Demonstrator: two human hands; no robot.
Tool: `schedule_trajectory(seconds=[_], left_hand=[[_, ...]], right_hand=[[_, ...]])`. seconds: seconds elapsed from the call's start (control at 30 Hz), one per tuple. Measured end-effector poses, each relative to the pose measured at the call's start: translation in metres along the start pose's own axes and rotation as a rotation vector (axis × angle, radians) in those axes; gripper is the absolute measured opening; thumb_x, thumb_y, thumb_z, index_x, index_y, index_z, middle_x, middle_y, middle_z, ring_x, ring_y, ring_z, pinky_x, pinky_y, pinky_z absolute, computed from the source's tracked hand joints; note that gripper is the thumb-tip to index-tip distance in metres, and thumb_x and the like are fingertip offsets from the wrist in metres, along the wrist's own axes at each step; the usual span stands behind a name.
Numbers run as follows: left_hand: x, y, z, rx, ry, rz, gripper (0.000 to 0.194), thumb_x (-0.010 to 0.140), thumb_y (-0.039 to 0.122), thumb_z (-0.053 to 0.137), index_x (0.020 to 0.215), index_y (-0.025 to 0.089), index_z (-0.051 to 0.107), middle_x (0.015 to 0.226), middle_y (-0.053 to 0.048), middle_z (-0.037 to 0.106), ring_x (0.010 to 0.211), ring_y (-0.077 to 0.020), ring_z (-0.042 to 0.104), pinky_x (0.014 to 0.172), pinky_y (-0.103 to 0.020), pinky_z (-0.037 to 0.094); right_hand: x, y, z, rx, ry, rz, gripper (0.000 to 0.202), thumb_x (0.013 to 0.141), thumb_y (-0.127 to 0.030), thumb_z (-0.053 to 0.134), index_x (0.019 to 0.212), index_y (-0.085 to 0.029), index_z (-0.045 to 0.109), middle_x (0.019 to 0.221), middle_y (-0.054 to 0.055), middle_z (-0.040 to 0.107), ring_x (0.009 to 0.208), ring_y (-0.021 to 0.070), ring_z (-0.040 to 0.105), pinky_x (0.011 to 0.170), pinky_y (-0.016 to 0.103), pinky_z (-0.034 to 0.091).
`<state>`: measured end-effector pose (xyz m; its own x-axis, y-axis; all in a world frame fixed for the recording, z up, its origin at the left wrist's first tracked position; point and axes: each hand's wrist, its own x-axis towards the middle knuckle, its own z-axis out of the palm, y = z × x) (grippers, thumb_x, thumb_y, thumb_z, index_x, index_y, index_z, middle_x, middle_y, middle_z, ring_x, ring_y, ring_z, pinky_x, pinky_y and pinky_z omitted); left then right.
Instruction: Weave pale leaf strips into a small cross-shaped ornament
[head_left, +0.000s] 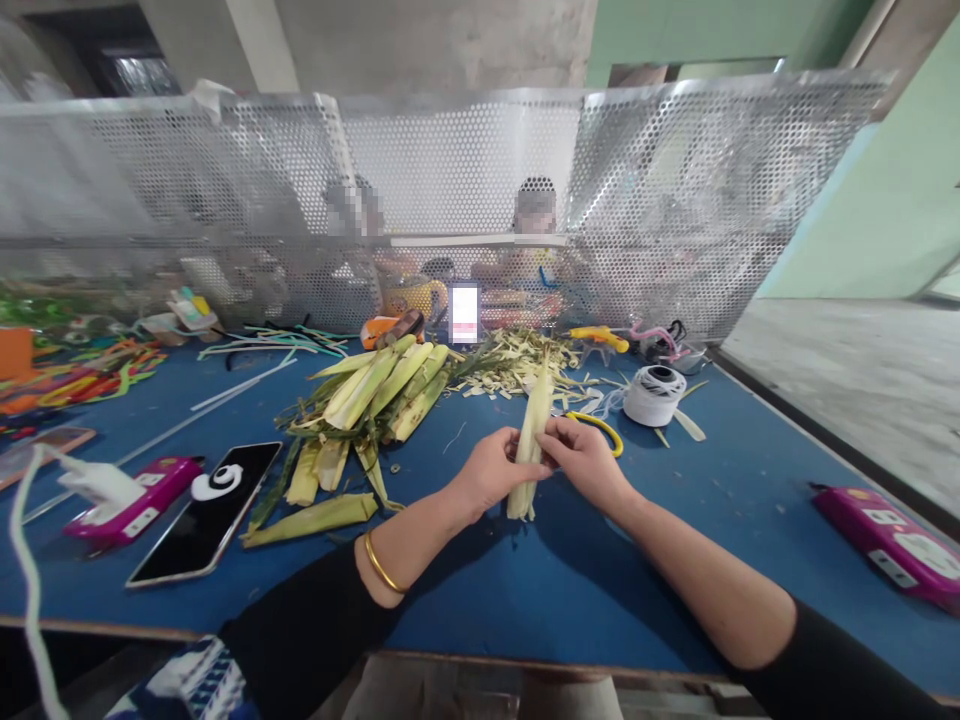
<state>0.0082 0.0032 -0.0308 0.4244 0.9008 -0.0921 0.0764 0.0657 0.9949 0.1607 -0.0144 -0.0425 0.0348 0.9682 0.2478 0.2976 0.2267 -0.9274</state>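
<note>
A pale bundle of corn husk [535, 410] is held upright above the blue table, its narrow end pointing away from me. My left hand [493, 468] wraps round its lower part, thumb across the front. From the other side, the fingers of my right hand [586, 455] pinch the husk near its middle; the fingertips are partly hidden. Just beyond my right hand lies a yellow-handled tool [606, 430], partly covered. A pile of green and yellow corn husks [382, 395] lies to the left, with one loose husk [311, 520] nearer me.
A roll of white twine [655, 396] stands at the right. Husk scraps [517, 360] lie behind my hands. On the left are a phone [206, 515] and a magenta power strip [135, 500]; another power strip [889, 545] is far right. A perforated metal screen [465, 160] stands behind, people beyond it.
</note>
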Motion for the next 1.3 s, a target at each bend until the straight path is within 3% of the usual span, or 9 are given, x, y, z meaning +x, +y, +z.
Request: schedule_trajectory(seconds=[0.1,0.27,0.43,0.6,0.83,1.0,1.07,1.2,1.3], left_hand=[[0.0,0.0,0.0,-0.013,0.043,0.0,0.023,0.068,0.013,0.071,0.09,0.015,0.063,0.08,-0.003,0.069,0.072,-0.0156,0.063,0.068,-0.026,0.048],[-0.003,0.008,0.0,-0.208,0.017,-0.122,0.012,0.077,0.023,0.065,0.085,0.015,0.063,0.072,-0.003,0.068,0.06,-0.0162,0.063,0.059,-0.028,0.05],[0.0,0.004,0.0,-0.191,0.041,-0.133,0.018,0.074,0.031,0.067,0.081,0.014,0.067,0.068,-0.004,0.067,0.057,-0.0147,0.06,0.055,-0.025,0.047],[0.007,0.006,-0.01,-0.197,0.226,-0.112,0.016,0.077,0.023,0.056,0.084,0.015,0.068,0.08,-0.007,0.071,0.066,-0.0136,0.063,0.061,-0.022,0.048],[0.025,0.011,-0.045,0.231,0.361,-0.083,0.019,0.078,0.022,0.051,0.089,0.017,0.065,0.086,-0.006,0.07,0.057,-0.0136,0.058,0.053,-0.024,0.044],[0.017,0.019,-0.045,0.58,0.677,0.366,0.037,0.078,0.018,0.057,0.115,0.019,0.062,0.119,-0.012,0.063,0.107,-0.0238,0.058,0.086,-0.029,0.045],[0.009,0.021,-0.034,0.547,0.512,0.424,0.033,0.079,0.029,0.062,0.11,0.021,0.064,0.106,-0.009,0.067,0.091,-0.021,0.061,0.081,-0.028,0.045],[-0.002,0.014,-0.009,0.369,0.04,0.147,0.023,0.071,0.04,0.069,0.077,0.018,0.068,0.067,-0.003,0.065,0.065,-0.0172,0.058,0.061,-0.026,0.043],[-0.003,0.007,-0.003,0.252,-0.031,0.03,0.017,0.071,0.033,0.064,0.064,0.018,0.061,0.056,0.002,0.056,0.053,-0.0126,0.049,0.051,-0.023,0.037]], right_hand=[[0.0,0.0,-0.001,-0.012,-0.003,-0.016,0.021,0.079,-0.038,0.057,0.069,-0.02,0.058,0.061,-0.002,0.055,0.056,0.0128,0.049,0.055,0.026,0.042],[0.002,0.0,-0.003,0.079,0.242,0.095,0.032,0.071,-0.045,0.067,0.09,-0.021,0.06,0.071,-0.001,0.058,0.06,0.0141,0.054,0.054,0.027,0.045],[0.002,-0.003,-0.001,0.202,0.079,0.219,0.026,0.065,-0.044,0.07,0.066,-0.02,0.061,0.064,0.0,0.06,0.06,0.014,0.055,0.052,0.025,0.045],[0.005,-0.003,-0.009,0.291,0.208,0.3,0.021,0.066,-0.039,0.068,0.066,-0.02,0.061,0.058,-0.001,0.059,0.054,0.0128,0.053,0.05,0.026,0.047],[0.008,-0.005,-0.017,0.299,0.178,0.333,0.024,0.066,-0.04,0.07,0.063,-0.021,0.056,0.046,-0.005,0.049,0.042,0.01,0.045,0.046,0.025,0.044],[0.006,-0.007,-0.015,0.259,0.178,0.264,0.025,0.065,-0.042,0.07,0.061,-0.021,0.057,0.047,-0.005,0.051,0.043,0.0097,0.045,0.044,0.025,0.042],[0.006,-0.008,-0.014,0.234,0.166,0.242,0.025,0.066,-0.042,0.069,0.062,-0.021,0.057,0.048,-0.004,0.053,0.044,0.0106,0.047,0.045,0.025,0.042],[0.005,-0.008,-0.01,0.203,0.123,0.194,0.027,0.067,-0.044,0.068,0.061,-0.021,0.056,0.047,-0.004,0.052,0.044,0.0109,0.048,0.045,0.025,0.043],[0.003,-0.01,-0.007,0.19,0.11,0.168,0.03,0.067,-0.047,0.07,0.064,-0.021,0.056,0.048,-0.005,0.053,0.045,0.0109,0.05,0.044,0.024,0.043]])
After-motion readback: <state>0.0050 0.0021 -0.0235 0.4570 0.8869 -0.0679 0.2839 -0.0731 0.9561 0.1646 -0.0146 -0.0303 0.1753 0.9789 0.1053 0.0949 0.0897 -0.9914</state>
